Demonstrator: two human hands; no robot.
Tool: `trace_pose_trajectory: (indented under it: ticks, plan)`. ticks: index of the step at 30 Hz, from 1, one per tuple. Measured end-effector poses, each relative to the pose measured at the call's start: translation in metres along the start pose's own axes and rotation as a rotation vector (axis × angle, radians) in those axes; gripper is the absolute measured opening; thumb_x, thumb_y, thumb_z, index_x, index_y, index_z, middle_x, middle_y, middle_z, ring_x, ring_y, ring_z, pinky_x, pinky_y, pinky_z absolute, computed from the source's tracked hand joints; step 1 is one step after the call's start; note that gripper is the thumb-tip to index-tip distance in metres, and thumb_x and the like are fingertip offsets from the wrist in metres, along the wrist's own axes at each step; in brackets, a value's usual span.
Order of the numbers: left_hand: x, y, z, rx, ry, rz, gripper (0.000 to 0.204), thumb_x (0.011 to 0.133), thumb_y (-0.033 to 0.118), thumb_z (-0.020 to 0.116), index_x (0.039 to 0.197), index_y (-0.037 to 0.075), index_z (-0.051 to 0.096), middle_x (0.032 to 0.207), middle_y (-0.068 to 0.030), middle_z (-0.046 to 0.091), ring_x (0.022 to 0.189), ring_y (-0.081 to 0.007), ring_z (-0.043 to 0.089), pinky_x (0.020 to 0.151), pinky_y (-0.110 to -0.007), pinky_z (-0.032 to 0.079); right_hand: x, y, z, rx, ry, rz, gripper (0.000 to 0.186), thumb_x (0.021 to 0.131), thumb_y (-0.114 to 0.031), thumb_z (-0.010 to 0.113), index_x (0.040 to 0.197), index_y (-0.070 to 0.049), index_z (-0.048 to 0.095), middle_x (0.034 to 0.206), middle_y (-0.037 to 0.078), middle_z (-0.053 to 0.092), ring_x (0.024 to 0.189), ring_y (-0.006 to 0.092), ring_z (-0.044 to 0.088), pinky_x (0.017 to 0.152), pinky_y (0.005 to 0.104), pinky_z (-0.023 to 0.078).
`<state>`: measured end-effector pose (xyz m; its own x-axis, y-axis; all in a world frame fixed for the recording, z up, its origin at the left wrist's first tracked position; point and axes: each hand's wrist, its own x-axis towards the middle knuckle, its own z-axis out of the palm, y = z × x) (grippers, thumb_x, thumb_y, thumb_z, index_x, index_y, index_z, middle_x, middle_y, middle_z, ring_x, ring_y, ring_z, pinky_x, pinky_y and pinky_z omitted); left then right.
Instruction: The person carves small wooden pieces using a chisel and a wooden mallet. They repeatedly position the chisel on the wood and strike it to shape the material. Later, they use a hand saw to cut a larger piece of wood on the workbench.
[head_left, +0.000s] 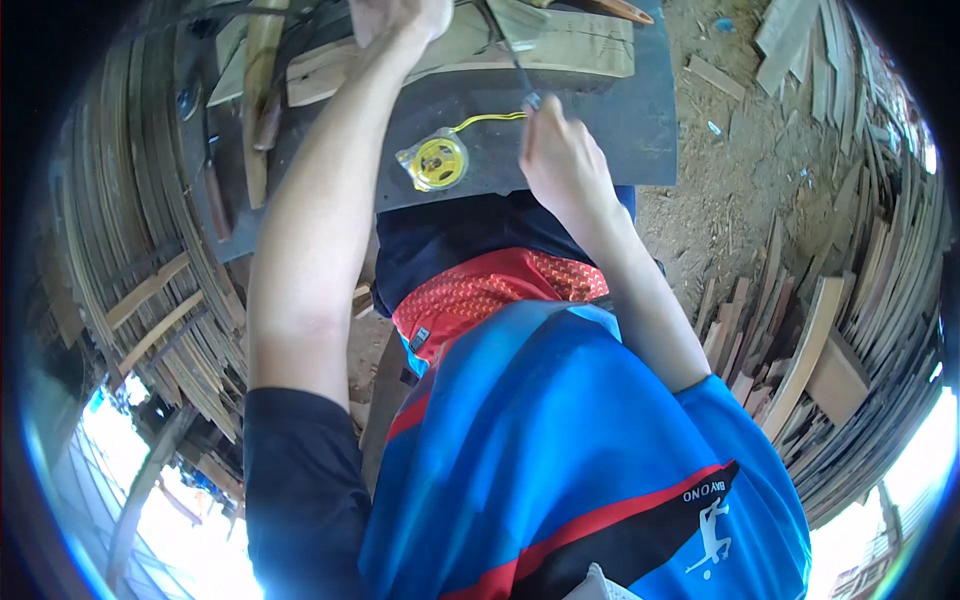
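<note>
My right hand (562,155) is closed around the near end of a slim dark tool (512,52). Its shaft runs up and to the left, over a pale curved board (585,45), and leaves the picture at the top; its exact kind does not show. At the top edge is my left hand (400,18), above or against the wood, with its fingers cut off from view. Between my forearms lies a yellow tape measure (438,163) in a clear case, on the dark tabletop (630,135). A short yellow length of tape reaches toward my right hand.
Left of my arm, a long wooden piece (258,110) and a wooden-handled tool (217,200) lie on the table. A brown handle (625,10) shows at the far right. Stacked wood strips (120,200) stand left; more timber (820,350) lies right, by the dirt floor (720,190).
</note>
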<state>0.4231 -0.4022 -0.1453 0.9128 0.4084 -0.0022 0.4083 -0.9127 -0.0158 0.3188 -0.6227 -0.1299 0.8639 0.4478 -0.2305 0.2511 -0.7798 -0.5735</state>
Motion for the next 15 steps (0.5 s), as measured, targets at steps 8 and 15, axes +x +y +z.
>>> trace_pose_trajectory:
  ticks: [8, 15]
  plan:
    - [-0.027, 0.009, -0.033, -0.021, -0.069, -0.021, 0.071, 0.106, 0.043, 0.028, 0.086, -0.008, 0.073, 0.091, -0.0294, 0.071, 0.096, -0.0405, 0.066, 0.103, -0.05, 0.038, 0.006, -0.016, -0.002, 0.028, -0.034, 0.009, 0.023, 0.099, -0.02, 0.052, 0.098, 0.003, 0.049, 0.075, 0.029, 0.067, 0.074, 0.046, 0.07, 0.065, 0.0523, 0.058]
    - [-0.014, 0.009, -0.009, -0.199, 0.059, -0.188, 0.064, 0.105, 0.038, 0.032, 0.079, -0.005, 0.073, 0.089, -0.0265, 0.072, 0.094, -0.0383, 0.069, 0.106, -0.05, 0.038, 0.018, -0.011, -0.002, 0.042, 0.056, 0.011, 0.026, 0.102, -0.023, 0.047, 0.096, 0.002, 0.048, 0.07, 0.031, 0.065, 0.071, 0.0488, 0.068, 0.064, 0.0542, 0.057]
